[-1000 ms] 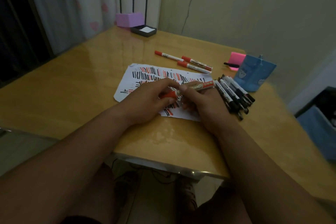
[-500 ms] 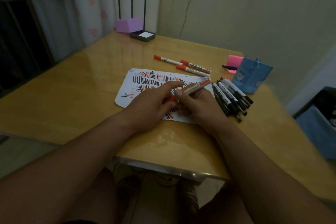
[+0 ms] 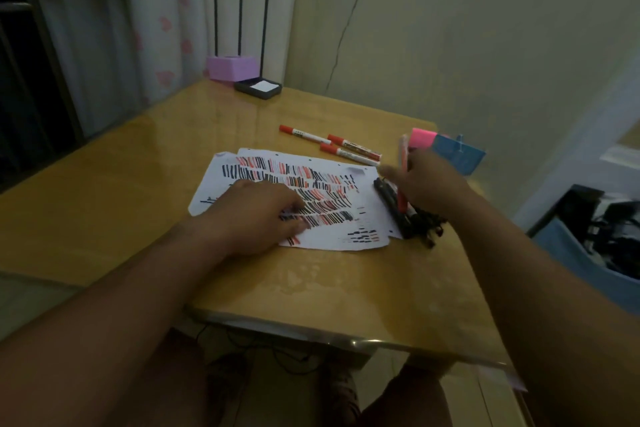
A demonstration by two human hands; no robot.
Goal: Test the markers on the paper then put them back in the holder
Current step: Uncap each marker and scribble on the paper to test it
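A white paper (image 3: 360, 229) covered in red and black strokes lies on the table. My left hand (image 3: 256, 215) rests on its left part, fingers loosely curled on the sheet. My right hand (image 3: 427, 184) is raised over a pile of black markers (image 3: 408, 218) at the paper's right edge and grips a red marker (image 3: 401, 180) held nearly upright, red end down. Three red-capped markers (image 3: 343, 146) lie beyond the paper. The blue holder (image 3: 460, 154) stands behind my right hand, partly hidden.
A pink block (image 3: 420, 139) sits next to the holder. A purple box (image 3: 232, 68) and a black tray (image 3: 258, 88) with a white sheet stand at the far corner. The wooden table (image 3: 121, 184) ends near my knees. A dark bin (image 3: 602, 239) is on the right.
My right hand has lifted the red marker off the paper and swung it right, above the black markers, toward the holder. My left hand let go of the marker and stays on the paper.
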